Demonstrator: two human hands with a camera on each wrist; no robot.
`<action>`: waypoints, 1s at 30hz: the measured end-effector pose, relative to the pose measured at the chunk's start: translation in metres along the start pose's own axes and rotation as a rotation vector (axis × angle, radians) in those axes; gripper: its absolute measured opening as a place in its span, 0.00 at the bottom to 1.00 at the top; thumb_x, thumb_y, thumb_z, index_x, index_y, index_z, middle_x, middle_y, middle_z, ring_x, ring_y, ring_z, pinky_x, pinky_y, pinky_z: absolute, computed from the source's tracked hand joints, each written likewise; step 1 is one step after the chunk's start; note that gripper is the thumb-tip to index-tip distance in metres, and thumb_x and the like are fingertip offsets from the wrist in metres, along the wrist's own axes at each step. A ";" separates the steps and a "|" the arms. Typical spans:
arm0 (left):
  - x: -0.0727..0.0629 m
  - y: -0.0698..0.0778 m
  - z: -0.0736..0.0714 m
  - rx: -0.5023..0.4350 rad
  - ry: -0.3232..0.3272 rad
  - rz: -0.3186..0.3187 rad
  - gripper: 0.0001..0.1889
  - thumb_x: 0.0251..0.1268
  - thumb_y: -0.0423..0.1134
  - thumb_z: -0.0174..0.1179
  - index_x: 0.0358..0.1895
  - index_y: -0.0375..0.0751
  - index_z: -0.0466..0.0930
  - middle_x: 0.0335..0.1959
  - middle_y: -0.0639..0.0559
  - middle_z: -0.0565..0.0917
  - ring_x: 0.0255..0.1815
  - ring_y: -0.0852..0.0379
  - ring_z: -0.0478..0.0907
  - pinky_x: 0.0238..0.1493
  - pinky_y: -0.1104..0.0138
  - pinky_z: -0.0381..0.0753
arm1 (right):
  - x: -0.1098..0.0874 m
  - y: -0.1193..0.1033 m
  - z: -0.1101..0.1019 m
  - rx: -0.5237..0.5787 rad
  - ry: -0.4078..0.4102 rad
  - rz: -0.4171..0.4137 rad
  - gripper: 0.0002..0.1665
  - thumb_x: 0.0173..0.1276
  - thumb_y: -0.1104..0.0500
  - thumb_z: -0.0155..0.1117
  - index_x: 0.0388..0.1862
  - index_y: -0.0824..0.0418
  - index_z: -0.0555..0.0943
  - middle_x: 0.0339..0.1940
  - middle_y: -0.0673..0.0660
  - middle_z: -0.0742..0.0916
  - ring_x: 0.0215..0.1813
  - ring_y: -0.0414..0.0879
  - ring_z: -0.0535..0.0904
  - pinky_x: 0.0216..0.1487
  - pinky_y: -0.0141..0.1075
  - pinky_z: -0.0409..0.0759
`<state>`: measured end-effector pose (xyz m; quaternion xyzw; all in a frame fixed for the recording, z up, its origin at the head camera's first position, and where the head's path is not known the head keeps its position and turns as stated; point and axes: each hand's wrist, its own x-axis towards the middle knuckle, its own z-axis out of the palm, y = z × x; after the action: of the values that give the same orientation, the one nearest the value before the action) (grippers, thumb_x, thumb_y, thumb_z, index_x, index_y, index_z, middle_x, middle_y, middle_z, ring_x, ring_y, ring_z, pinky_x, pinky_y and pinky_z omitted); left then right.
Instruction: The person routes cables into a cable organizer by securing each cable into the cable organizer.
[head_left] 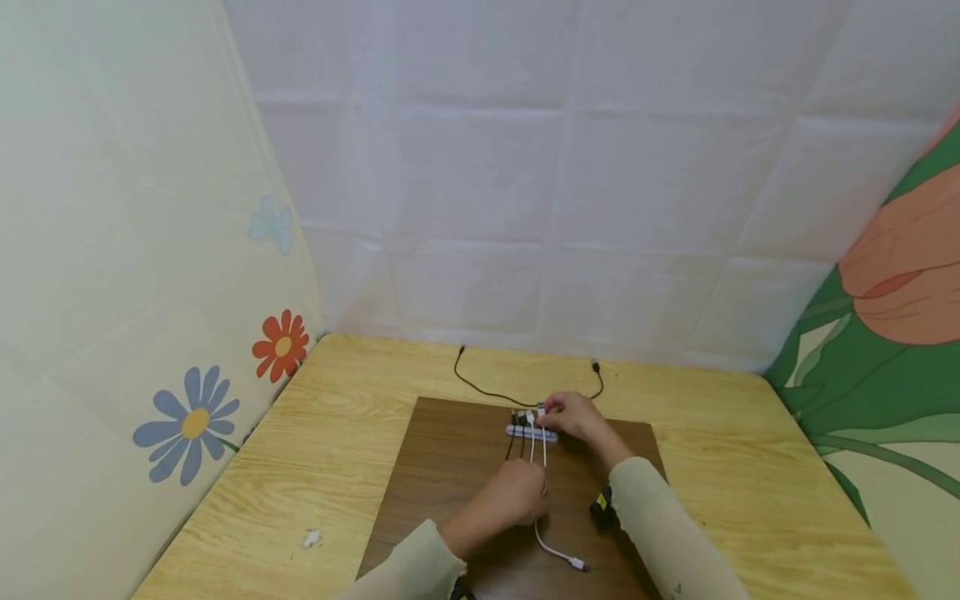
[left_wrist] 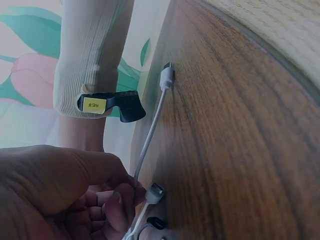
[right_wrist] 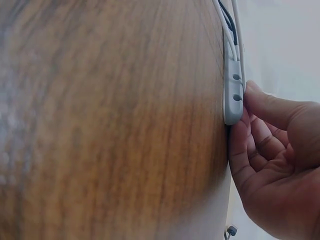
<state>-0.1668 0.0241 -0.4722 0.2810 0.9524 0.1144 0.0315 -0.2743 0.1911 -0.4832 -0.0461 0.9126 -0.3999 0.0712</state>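
A light grey cable organizer (head_left: 551,436) is at the far part of the brown board, with black and white cables running through its slots. In the right wrist view, two slots of the organizer (right_wrist: 232,107) near its end hold no cable. My right hand (head_left: 576,415) pinches a white cable (right_wrist: 242,60) near its connector, right at the organizer. Closer to me, my left hand (head_left: 517,493) grips that white cable (left_wrist: 152,125) between thumb and fingers. Its other connector (head_left: 577,564) lies on the board, past the left hand. Other cable ends (left_wrist: 155,193) show beside the left fingers.
The brown board (head_left: 442,467) lies on a light wood table (head_left: 300,467). Behind the organizer a black cable (head_left: 487,392) curves across the table. A small white scrap (head_left: 311,538) lies at the left. Fabric walls (head_left: 465,183) close the back and sides.
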 end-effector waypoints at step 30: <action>-0.002 0.012 -0.003 0.063 -0.068 -0.030 0.13 0.54 0.45 0.71 0.20 0.46 0.78 0.26 0.49 0.83 0.30 0.50 0.80 0.31 0.63 0.79 | -0.005 -0.004 0.001 -0.098 0.000 -0.030 0.09 0.64 0.62 0.74 0.37 0.64 0.83 0.31 0.53 0.86 0.34 0.43 0.78 0.36 0.36 0.76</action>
<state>-0.1592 0.0326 -0.4668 0.2712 0.9580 0.0741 0.0568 -0.2688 0.1885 -0.4799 -0.0634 0.9304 -0.3555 0.0630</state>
